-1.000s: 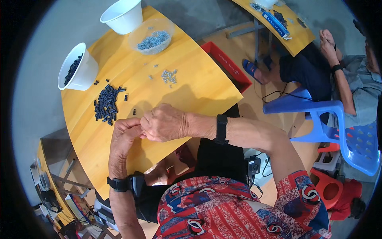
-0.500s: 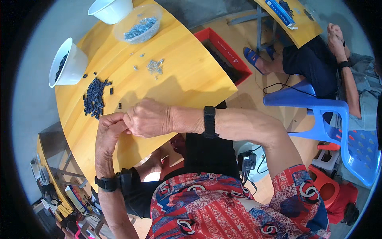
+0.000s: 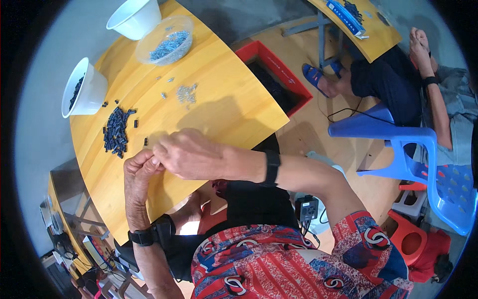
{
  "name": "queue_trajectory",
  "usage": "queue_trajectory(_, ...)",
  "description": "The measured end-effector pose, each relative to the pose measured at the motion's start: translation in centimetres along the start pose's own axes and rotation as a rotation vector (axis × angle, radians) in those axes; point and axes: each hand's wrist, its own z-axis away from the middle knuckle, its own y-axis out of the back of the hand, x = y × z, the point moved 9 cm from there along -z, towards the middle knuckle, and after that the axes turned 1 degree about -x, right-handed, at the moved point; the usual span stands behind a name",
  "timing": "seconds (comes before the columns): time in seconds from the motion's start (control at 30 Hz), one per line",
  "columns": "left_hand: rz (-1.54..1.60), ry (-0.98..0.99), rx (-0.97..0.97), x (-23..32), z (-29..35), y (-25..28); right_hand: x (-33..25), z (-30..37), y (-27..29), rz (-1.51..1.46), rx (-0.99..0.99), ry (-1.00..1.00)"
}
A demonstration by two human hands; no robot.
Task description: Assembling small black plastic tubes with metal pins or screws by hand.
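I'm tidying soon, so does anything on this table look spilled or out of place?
Nothing looks clearly spilled. One black piece lies apart from the black pile, near the left hand, and a few metal bits stray from their cluster; both may be deliberate.

A small workshop set up for handwork on tiny parts.
Small black parts (image 3: 116, 130) and metal pieces (image 3: 186, 93) lie in piles on a wooden table (image 3: 224, 74) with white tubs (image 3: 95, 94); another person (image 3: 450, 112) sits near a second table (image 3: 382, 41).
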Motion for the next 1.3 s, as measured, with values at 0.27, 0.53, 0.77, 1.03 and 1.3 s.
queue_trajectory(0.27,0.153,-0.132,0.209,-0.2,3.6,2.6,9.5,8.8,15.8,0.073,0.416,-0.589)
queue_trajectory(0.53,0.136,-0.111,0.529,-1.3,7.3,8.3,24.2,22.3,7.7,0.32,-0.09,-0.905)
queue_trajectory(0.77,0.258,-0.103,0.542,-2.3,7.1,8.2,28.3,27.9,5.2,0.09,-0.042,-1.153)
queue_trajectory(1.03,0.115,-0.114,0.553,-2.4,5.8,8.0,13.7,11.2,10.2,-0.714,0.208,-0.964)
queue_trajectory(1.3,0.054,-0.216,0.532,-2.6,5.4,7.9,3.5,-3.2,-0.9,-0.8,-0.194,-0.628)
